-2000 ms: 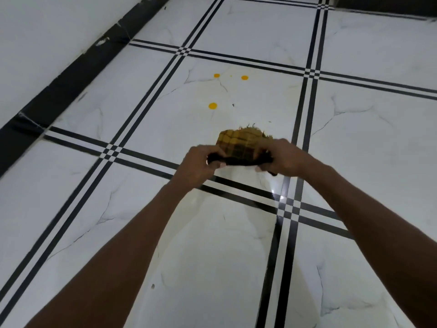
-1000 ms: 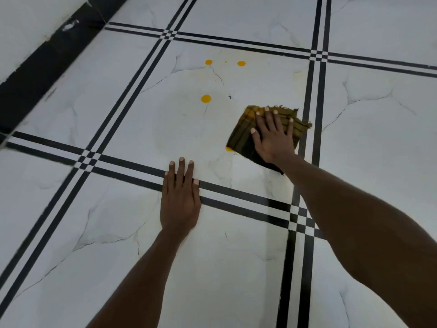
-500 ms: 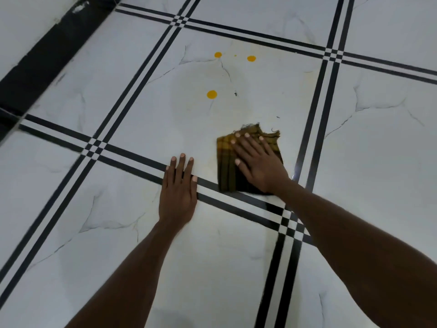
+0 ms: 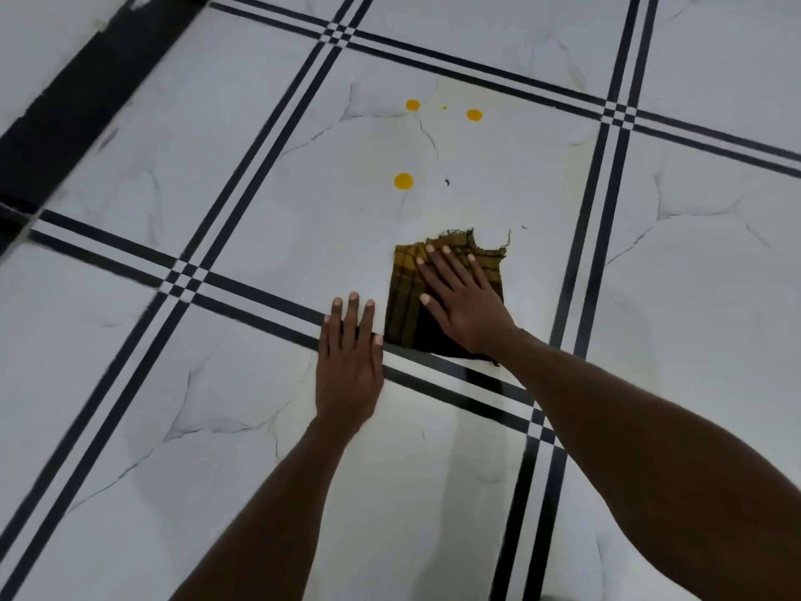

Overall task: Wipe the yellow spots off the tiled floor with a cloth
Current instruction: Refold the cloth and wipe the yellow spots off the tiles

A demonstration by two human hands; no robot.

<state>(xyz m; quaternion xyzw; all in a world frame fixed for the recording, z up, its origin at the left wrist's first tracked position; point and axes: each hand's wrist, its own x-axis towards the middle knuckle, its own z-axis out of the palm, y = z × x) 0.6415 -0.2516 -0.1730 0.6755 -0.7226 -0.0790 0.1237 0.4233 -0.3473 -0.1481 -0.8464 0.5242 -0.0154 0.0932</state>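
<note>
A folded yellow-and-brown plaid cloth (image 4: 403,297) lies flat at the near edge of a white marble floor (image 4: 260,175) tile, overlapping its black border stripes. Three yellow spots (image 4: 403,181) dot the tile beyond it, well apart.

Glossy marbled floor (image 4: 260,158), frayed woven cloth (image 4: 403,297)

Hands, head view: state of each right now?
Left hand: open, flat on the white tiled floor.
Right hand: open, pressing the folded yellow-brown checked cloth.

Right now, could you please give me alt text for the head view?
A right hand presses a folded checked cloth flat on a white tiled floor, while the left hand rests flat beside it. Three yellow spots lie beyond the cloth.
</note>
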